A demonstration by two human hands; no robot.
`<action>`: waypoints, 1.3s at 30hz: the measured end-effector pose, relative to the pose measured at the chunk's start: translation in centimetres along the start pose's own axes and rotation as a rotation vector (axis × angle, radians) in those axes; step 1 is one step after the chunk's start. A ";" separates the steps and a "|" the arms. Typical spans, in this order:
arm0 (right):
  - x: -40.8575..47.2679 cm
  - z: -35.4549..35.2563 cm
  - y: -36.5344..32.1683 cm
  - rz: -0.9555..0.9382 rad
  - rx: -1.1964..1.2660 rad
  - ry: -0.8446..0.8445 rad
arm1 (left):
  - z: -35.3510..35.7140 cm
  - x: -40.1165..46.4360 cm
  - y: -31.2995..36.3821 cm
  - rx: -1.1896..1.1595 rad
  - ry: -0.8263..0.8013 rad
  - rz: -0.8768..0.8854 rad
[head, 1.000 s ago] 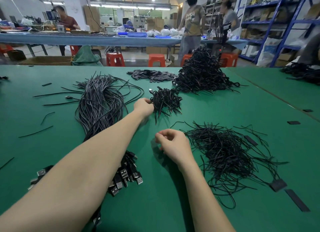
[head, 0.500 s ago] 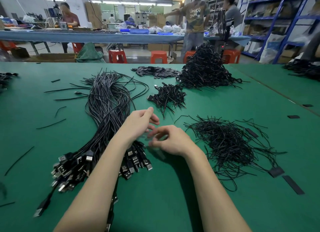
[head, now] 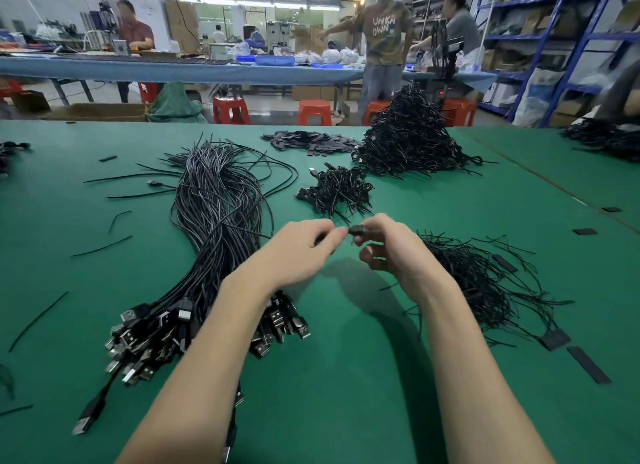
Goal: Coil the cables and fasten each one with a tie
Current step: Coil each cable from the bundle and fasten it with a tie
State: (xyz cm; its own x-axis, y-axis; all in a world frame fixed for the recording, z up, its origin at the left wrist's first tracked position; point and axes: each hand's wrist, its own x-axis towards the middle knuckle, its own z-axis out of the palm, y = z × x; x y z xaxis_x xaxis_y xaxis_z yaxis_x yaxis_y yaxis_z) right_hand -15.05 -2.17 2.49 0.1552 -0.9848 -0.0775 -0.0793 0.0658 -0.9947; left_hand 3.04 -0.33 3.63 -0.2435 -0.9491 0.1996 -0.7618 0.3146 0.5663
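Both hands are raised just above the green tabletop (head: 363,377), their fingertips meeting near its middle. The left hand (head: 301,249) has thumb and forefinger pinched together; a thin black cable (head: 249,231) runs from that pinch back toward the big bundle on its left. The right hand (head: 388,252) pinches a small dark piece (head: 356,230) between thumb and forefinger, with the other fingers curled under — it may be a connector or a tie, but it is too small and blurred to say which.

To the left of the hands lies the bundle of loose cables (head: 218,200), long and uncoiled, its USB plugs (head: 152,335) fanned out at the near end, partly under the left forearm. To the right of the right hand sits a tangled heap of thin black ties (head: 485,283). Beyond the hands, a small pile of coiled cables (head: 337,190) rests on the tabletop, and farther back a much larger mound of coiled cables (head: 412,141) stands beside a flat scatter of dark strips (head: 311,141). A few stray ties (head: 104,245) lie loose on the left — apart from the bundle.
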 end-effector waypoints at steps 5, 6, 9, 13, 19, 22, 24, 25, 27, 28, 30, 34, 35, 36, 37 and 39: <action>-0.3 1.3 0.7 0.031 0.415 -0.188 | 1.0 0.2 3.2 -0.590 0.032 -0.065; -0.4 1.8 1.0 0.021 0.404 -0.226 | 1.2 0.3 3.8 -0.847 0.016 -0.098; -0.5 3.2 1.5 -0.002 0.398 -0.306 | 1.2 0.6 5.1 -1.491 -0.053 -0.172; -1.0 2.7 0.6 -0.013 0.169 -0.455 | -0.7 0.8 3.4 -1.883 0.133 -0.243; -2.8 0.3 -1.1 0.025 0.072 -0.652 | -1.6 0.8 2.1 -2.032 0.388 -0.208; -3.4 -0.9 -0.5 0.080 0.177 -0.692 | -2.1 0.7 1.9 -2.040 0.395 -0.152; -3.5 -2.0 0.1 0.121 0.167 -0.678 | -2.3 0.5 1.6 -1.992 0.345 -0.159; -3.3 -2.3 0.3 0.158 0.113 -0.661 | -2.4 0.4 1.5 -1.969 0.317 -0.161; -2.9 -2.4 0.8 0.311 -0.069 -0.602 | -2.3 0.3 1.6 -1.929 0.263 -0.159; -2.6 -2.3 1.1 0.401 -0.156 -0.548 | -2.2 0.3 1.7 -1.905 0.234 -0.156; -2.1 -2.2 1.5 0.470 -0.246 -0.418 | -2.0 0.2 1.7 -1.858 0.118 -0.144; -1.4 -2.2 0.3 0.204 -0.014 -0.036 | -1.8 -0.5 1.1 -1.435 -0.243 -0.103; -1.3 -2.2 -0.5 0.114 0.101 0.030 | -1.5 -0.6 1.4 -1.251 -0.281 -0.114; -1.5 -2.1 -1.6 0.033 0.201 0.060 | -1.2 -0.6 1.7 -1.093 -0.296 -0.136; -1.6 -1.9 -2.6 -0.035 0.277 0.047 | -0.9 -0.5 2.1 -0.977 -0.292 -0.158; -2.2 -1.4 -4.0 -0.123 0.344 -0.073 | -0.4 -0.1 2.7 -0.843 -0.212 -0.174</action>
State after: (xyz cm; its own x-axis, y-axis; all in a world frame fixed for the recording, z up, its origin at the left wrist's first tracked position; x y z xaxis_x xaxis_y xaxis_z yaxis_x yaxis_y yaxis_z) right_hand -16.45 -0.53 6.74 0.2138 -0.9755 0.0517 0.2779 0.0100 -0.9605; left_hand 1.26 0.61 5.42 -0.3349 -0.9409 -0.0495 -0.1233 -0.0083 0.9923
